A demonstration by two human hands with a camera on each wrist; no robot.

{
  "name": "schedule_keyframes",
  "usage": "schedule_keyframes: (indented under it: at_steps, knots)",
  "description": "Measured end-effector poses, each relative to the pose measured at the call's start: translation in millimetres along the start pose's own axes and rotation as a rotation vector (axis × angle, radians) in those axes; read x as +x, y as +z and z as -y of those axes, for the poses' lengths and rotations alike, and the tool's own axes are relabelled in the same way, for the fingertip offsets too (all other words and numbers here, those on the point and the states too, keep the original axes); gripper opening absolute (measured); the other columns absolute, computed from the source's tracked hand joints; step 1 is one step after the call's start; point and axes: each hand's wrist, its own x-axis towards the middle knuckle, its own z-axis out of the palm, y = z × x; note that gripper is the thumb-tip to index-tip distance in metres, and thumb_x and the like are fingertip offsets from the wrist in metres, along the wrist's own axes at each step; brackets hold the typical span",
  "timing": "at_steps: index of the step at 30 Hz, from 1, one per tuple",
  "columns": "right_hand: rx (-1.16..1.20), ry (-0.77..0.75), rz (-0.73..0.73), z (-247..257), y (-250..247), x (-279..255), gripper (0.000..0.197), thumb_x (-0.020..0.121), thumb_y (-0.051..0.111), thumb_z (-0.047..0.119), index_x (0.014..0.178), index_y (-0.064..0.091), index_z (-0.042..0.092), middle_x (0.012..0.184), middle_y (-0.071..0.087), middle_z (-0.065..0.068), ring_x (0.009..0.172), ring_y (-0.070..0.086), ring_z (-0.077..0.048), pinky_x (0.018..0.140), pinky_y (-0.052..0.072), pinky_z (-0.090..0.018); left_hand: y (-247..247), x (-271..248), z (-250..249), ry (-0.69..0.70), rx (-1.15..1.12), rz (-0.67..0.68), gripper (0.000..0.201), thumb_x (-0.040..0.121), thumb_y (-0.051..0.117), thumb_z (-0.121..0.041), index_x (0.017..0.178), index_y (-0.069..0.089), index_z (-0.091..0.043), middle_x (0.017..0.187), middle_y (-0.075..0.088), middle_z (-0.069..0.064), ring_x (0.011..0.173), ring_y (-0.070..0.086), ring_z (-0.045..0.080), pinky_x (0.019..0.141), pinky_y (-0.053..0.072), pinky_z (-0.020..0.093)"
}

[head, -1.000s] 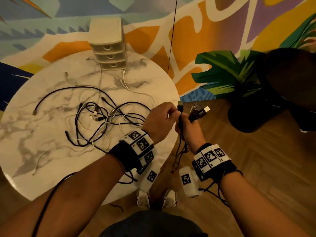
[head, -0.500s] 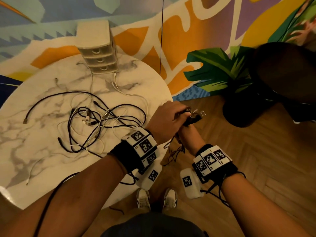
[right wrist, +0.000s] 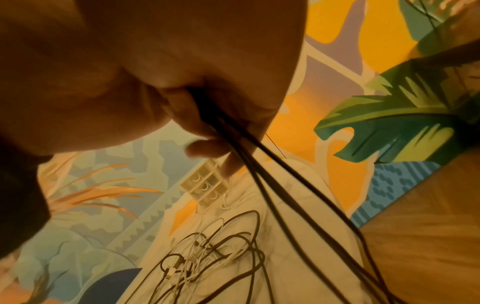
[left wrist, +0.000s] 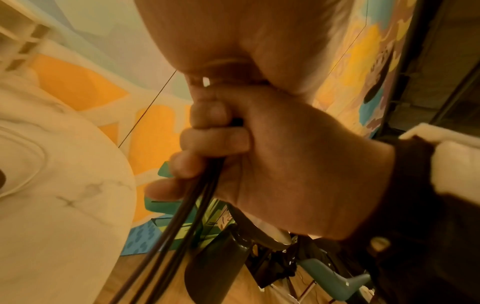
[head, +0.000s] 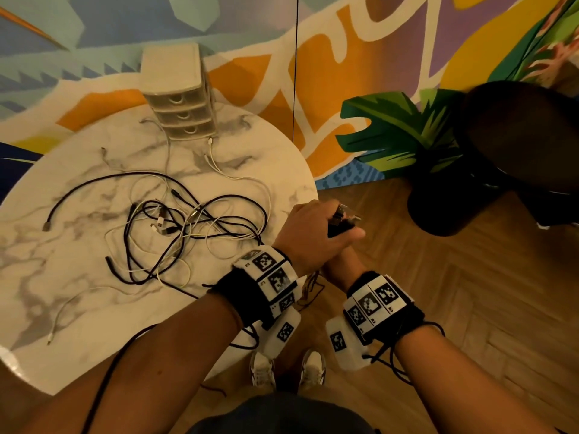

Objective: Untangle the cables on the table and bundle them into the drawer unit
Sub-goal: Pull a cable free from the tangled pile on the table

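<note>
1. Your left hand (head: 308,233) is now lying over the top of your right hand (head: 340,264), where a second ago the two sat side by side with the plugs standing clear above them.
2. Your right hand's fingers (left wrist: 213,142) are curling tightly round a bundle of thin black cables (left wrist: 192,205), which are hanging down below your little finger.
3. Your left hand's fingers are closing on the same bundle's metal-tipped plugs (head: 343,216), which are poking out just beyond your knuckles.
4. The tangled heap of black and white cables (head: 185,227) is staying on the round white marble table (head: 78,308), off to the left of your fingers.
5. The cream plastic three-drawer unit (head: 178,95) is standing far beyond your fingertips, drawers shut.
6. The wrist bands are showing square black-and-white marker codes (head: 264,261); their small printed characters are too blurred to read.
</note>
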Motion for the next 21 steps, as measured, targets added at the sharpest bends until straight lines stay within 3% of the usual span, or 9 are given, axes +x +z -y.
schedule_keyframes:
  at_steps: [2, 4, 6, 9, 13, 15, 17, 19, 21]
  knots:
    - [0.07, -0.003, 0.015, -7, -3, 2, 0.023, 0.093, 0.047, -0.006, 0.114, 0.054, -0.012, 0.109, 0.057, -0.025, 0.095, 0.055, -0.03, 0.089, 0.049, -0.03, 5, 2, -2, 0.008, -0.003, -0.072, 0.029, 0.087, 0.06, -0.039, 0.093, 0.054, -0.012, 0.09, 0.06, 0.005, 0.088, 0.055, 0.021, 0.082, 0.04, 0.032]
    - [0.138, 0.048, -0.007, -13, -5, 4, 0.021, 0.096, 0.04, -0.005, 0.111, 0.055, -0.002, 0.099, 0.054, -0.006, 0.081, 0.048, -0.006, 0.073, 0.041, -0.005, 3, 0, -7, 0.007, -0.22, -0.113, 0.017, 0.089, 0.059, -0.027, 0.083, 0.053, -0.012, 0.081, 0.064, 0.005, 0.077, 0.059, 0.015, 0.075, 0.044, 0.028]
    - [0.172, 0.043, -0.055, -15, -2, 5, 0.023, 0.098, 0.038, 0.0, 0.099, 0.057, 0.014, 0.089, 0.049, 0.011, 0.078, 0.046, 0.001, 0.071, 0.044, -0.008, -2, 3, -14, 0.022, -0.469, -0.167, 0.018, 0.091, 0.056, -0.021, 0.075, 0.052, -0.016, 0.069, 0.064, 0.0, 0.069, 0.063, 0.012, 0.074, 0.049, 0.026]
    - [0.237, -0.056, -0.16, -14, 2, 4, 0.027, 0.097, 0.039, 0.005, 0.093, 0.052, 0.029, 0.094, 0.055, 0.008, 0.086, 0.056, -0.001, 0.08, 0.046, -0.024, -6, 10, -22, 0.02, -0.559, -0.171, 0.017, 0.09, 0.059, -0.024, 0.076, 0.053, -0.017, 0.068, 0.065, -0.003, 0.072, 0.064, 0.015, 0.076, 0.05, 0.028]
    - [0.254, 0.028, -0.201, -19, -5, 6, 0.023, 0.097, 0.041, 0.002, 0.115, 0.055, 0.0, 0.114, 0.059, -0.018, 0.092, 0.055, -0.011, 0.075, 0.041, -0.013, 7, 13, -20, -0.13, -0.32, -0.109, 0.025, 0.089, 0.06, -0.034, 0.084, 0.068, -0.011, 0.084, 0.068, 0.0, 0.081, 0.062, 0.012, 0.078, 0.046, 0.027]
    - [0.268, 0.02, -0.215, -28, -6, 8, 0.023, 0.095, 0.044, -0.001, 0.09, 0.058, 0.016, 0.089, 0.061, -0.005, 0.072, 0.048, 0.002, 0.064, 0.04, -0.013, 6, 17, -24, -0.172, -0.42, -0.101, 0.039, 0.094, 0.052, -0.036, 0.067, 0.067, -0.012, 0.069, 0.064, -0.002, 0.068, 0.06, 0.014, 0.078, 0.048, 0.032]
    - [0.279, 0.072, -0.225, -43, -7, 10, 0.04, 0.093, 0.048, 0.0, 0.06, 0.046, 0.023, 0.059, 0.047, 0.007, 0.046, 0.04, 0.002, 0.049, 0.033, -0.017, -1, 22, -33, -0.211, -0.744, -0.077, 0.053, 0.096, 0.048, -0.033, 0.045, 0.05, -0.02, 0.045, 0.047, -0.006, 0.047, 0.045, 0.018, 0.064, 0.044, 0.04]
    - [0.274, 0.19, -0.223, -62, -13, 8, 0.046, 0.093, 0.053, 0.008, 0.051, 0.041, 0.022, 0.045, 0.036, 0.012, 0.037, 0.028, -0.003, 0.047, 0.025, -0.023, -11, 27, -40, -0.232, -0.912, -0.063, 0.058, 0.096, 0.05, -0.028, 0.039, 0.038, -0.022, 0.037, 0.032, -0.008, 0.037, 0.028, 0.014, 0.047, 0.03, 0.033]
    - [0.219, 0.345, -0.221, -92, -20, 6, 0.037, 0.094, 0.054, 0.013, 0.058, 0.053, 0.024, 0.048, 0.037, 0.009, 0.039, 0.03, -0.006, 0.047, 0.026, -0.025, -20, 27, -45, -0.158, -0.643, -0.095, 0.053, 0.09, 0.057, -0.024, 0.041, 0.039, -0.02, 0.036, 0.032, -0.008, 0.036, 0.027, 0.011, 0.043, 0.025, 0.026]
